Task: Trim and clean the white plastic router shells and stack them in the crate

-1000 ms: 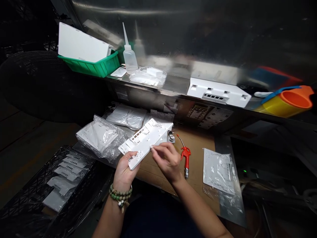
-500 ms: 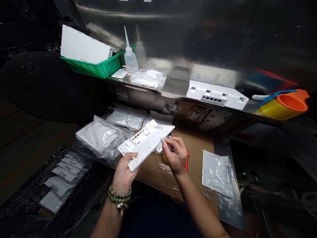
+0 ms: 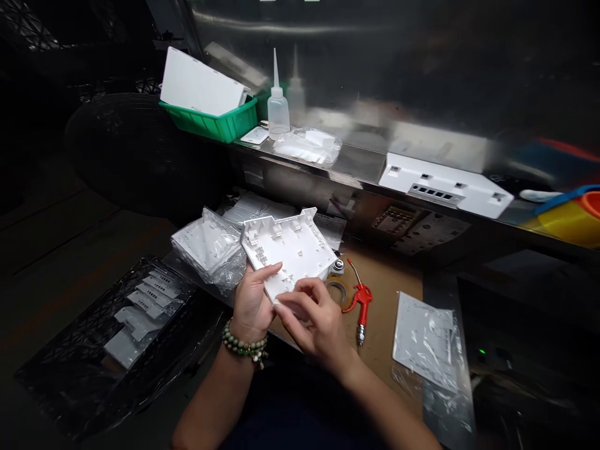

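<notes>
A white moulded plastic housing panel [image 3: 293, 250] is gripped along its near left side by my left hand [image 3: 253, 303], its thumb lying over the inner face. Ribs, clips and small posts show on that face, which is turned up towards me. My right hand [image 3: 323, 322] is closed in a pinch at the panel's near corner. A small whitish bit shows at those fingertips; whether it is a separate piece or the panel's edge I cannot tell. Just beyond the right hand lie a red air blow gun [image 3: 362, 303] and a roll of tape [image 3: 336, 291] on the cardboard.
Bagged white panels [image 3: 206, 240] lie left of my hands, another bagged panel [image 3: 425, 337] to the right. A black crate [image 3: 154, 312] holds several white parts. On the steel shelf stand a green bin [image 3: 210, 124], a dropper bottle [image 3: 278, 112] and a white housing [image 3: 443, 184].
The panel has been turned, so a different edge faces me. My right hand has moved from its far right edge to the near corner, uncovering the blow gun. The view has shifted left.
</notes>
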